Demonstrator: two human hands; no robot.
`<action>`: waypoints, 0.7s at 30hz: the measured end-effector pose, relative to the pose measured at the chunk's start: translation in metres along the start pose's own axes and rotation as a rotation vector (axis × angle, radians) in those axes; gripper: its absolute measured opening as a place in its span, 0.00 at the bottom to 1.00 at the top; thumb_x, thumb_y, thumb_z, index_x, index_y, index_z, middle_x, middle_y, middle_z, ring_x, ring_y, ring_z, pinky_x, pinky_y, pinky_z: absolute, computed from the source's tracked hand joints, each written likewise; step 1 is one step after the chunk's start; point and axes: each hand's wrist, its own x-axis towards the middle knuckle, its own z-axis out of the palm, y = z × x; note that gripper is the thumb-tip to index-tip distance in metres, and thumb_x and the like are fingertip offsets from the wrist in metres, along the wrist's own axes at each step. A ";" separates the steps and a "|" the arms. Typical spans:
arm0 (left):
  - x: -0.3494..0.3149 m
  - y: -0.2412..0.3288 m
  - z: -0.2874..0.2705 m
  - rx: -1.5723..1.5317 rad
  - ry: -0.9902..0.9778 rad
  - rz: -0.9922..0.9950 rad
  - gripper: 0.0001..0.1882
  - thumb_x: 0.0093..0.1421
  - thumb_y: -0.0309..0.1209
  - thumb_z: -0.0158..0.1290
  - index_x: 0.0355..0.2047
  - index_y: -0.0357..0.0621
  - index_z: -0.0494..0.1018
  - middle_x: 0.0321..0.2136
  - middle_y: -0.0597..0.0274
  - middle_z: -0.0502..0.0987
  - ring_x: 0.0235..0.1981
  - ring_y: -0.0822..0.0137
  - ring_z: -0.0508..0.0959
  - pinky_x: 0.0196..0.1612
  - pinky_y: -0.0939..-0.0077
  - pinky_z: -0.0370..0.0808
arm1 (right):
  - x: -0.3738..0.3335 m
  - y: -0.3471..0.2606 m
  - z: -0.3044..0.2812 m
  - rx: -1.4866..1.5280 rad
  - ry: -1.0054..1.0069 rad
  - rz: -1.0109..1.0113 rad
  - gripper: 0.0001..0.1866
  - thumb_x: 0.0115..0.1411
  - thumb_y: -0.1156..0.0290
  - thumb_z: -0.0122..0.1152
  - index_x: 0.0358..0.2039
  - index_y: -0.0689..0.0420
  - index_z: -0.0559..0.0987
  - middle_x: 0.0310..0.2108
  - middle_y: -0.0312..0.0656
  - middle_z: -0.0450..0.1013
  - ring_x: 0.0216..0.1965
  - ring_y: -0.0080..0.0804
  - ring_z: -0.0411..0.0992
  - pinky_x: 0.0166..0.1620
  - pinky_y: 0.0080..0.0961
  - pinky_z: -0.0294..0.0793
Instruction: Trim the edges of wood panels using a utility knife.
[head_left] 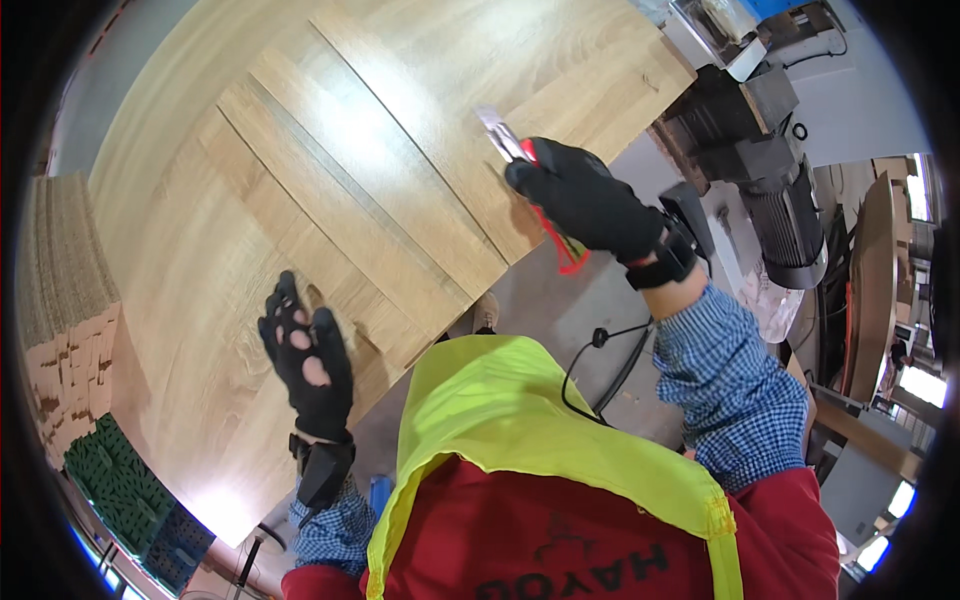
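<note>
My right hand [585,200] is in a black glove and closed around a utility knife [498,135]. Its silver front end points up and left over a wood-grain board [560,50], and its red handle end sticks out below my fist. My left hand [310,355] wears a black glove with holes that bare some skin. Its fingers are stretched out, and nothing shows in it. It is over the near left part of the wood-grain surface [190,330]. Between my hands, long wood-grain strips [360,230] lie side by side with dark gaps along their edges.
A stack of cut boards [70,270] stands at the left, with a green perforated crate [115,480] below it. At the right are a dark motor [790,220] and machine parts. A black cable [600,338] hangs beside my yellow apron [480,400].
</note>
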 end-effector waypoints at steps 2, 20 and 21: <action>0.006 0.012 0.010 0.073 0.005 0.058 0.26 0.64 0.32 0.51 0.61 0.40 0.63 0.61 0.55 0.67 0.62 0.53 0.65 0.67 0.55 0.50 | 0.014 -0.001 0.012 -0.050 -0.040 -0.074 0.19 0.64 0.54 0.51 0.28 0.58 0.74 0.19 0.46 0.71 0.23 0.40 0.71 0.30 0.35 0.69; -0.045 0.020 -0.010 0.030 -0.168 0.034 0.28 0.63 0.33 0.48 0.61 0.31 0.61 0.60 0.43 0.66 0.59 0.47 0.66 0.66 0.55 0.53 | -0.096 -0.002 0.116 -0.336 0.308 -0.449 0.13 0.57 0.62 0.61 0.30 0.60 0.73 0.35 0.55 0.71 0.40 0.59 0.71 0.49 0.49 0.71; -0.062 0.024 -0.013 0.052 -0.176 0.021 0.29 0.63 0.33 0.48 0.61 0.30 0.61 0.60 0.42 0.65 0.60 0.47 0.64 0.67 0.54 0.51 | -0.119 0.002 0.120 -0.401 0.277 -0.400 0.25 0.57 0.61 0.63 0.47 0.69 0.72 0.41 0.61 0.72 0.47 0.62 0.70 0.55 0.50 0.67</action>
